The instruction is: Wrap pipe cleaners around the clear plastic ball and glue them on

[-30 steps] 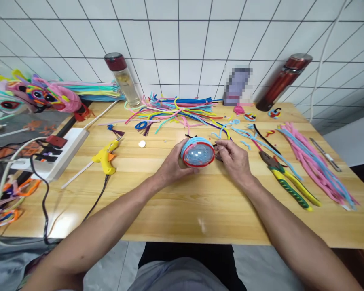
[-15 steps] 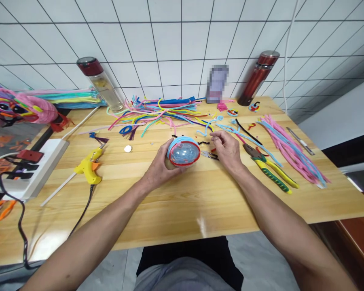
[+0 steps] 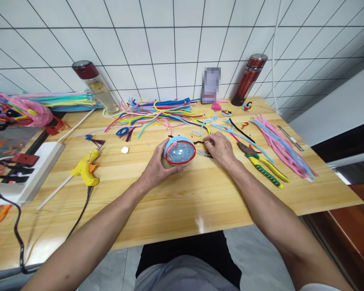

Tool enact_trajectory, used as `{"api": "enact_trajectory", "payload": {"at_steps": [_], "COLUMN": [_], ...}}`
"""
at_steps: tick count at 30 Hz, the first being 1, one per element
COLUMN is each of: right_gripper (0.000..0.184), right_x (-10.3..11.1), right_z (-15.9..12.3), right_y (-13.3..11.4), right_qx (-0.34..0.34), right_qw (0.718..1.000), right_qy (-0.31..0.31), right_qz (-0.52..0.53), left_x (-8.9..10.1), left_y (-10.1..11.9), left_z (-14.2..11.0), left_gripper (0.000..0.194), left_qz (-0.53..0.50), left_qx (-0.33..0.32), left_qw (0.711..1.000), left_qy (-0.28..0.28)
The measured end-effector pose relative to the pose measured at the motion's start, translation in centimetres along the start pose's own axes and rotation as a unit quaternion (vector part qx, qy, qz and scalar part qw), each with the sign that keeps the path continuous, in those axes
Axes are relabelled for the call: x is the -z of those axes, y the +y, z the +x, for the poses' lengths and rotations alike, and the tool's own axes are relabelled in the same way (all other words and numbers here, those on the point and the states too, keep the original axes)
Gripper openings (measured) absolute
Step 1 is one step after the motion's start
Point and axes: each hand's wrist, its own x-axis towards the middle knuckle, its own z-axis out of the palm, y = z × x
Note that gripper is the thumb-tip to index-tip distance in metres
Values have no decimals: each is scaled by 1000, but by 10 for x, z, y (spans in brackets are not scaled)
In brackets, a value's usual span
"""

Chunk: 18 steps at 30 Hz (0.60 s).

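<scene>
- Pale-blue, red-rimmed rounded piece (image 3: 180, 152): over middle of light-brown wooden desk (image 3: 170, 206), long axis left-right.
- Left hand (image 3: 156, 167): nearer one, wrapped around piece's left side.
- Right hand (image 3: 221, 148): right of piece, fingers narrowed at tip of thin black fuzzy stem (image 3: 198, 142) jutting rightward from it; cannot tell if gripping.
- Small silver-bladed snips (image 3: 204, 153): just beside right hand.

Ok so the round piece (image 3: 180, 153) was light blue, rimmed in red. Pliers (image 3: 257, 163) had yellow-and-green handles (image 3: 266, 173), glue gun (image 3: 85, 170) was yellow. Wall (image 3: 160, 45) was white with a dark grid, lol.
</scene>
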Motion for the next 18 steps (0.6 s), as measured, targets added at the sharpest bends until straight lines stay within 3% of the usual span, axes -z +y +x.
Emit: {"api": "enact_trajectory", "payload": {"at_steps": [8,12,18], "right_gripper": [18,17,13], "right_x": [-9,-4,13], "right_z": [5,5,-1], "right_y": [-4,-2,-13], "right_qx": [21,57,135], "right_qw": [996,997,984], "right_qy": [-16,20,106], "right_qz": [-85,-50,42], "left_x": [-1,1,6], "left_y": [-1,-1,3], "left_z": [1,-2,-4], "left_gripper": [114,111,74], "left_qz": [-5,-26,-8], "left_qx": [-6,-22,-93], "left_qw": [1000,999,982], "left_qy": [11,25,163]}}
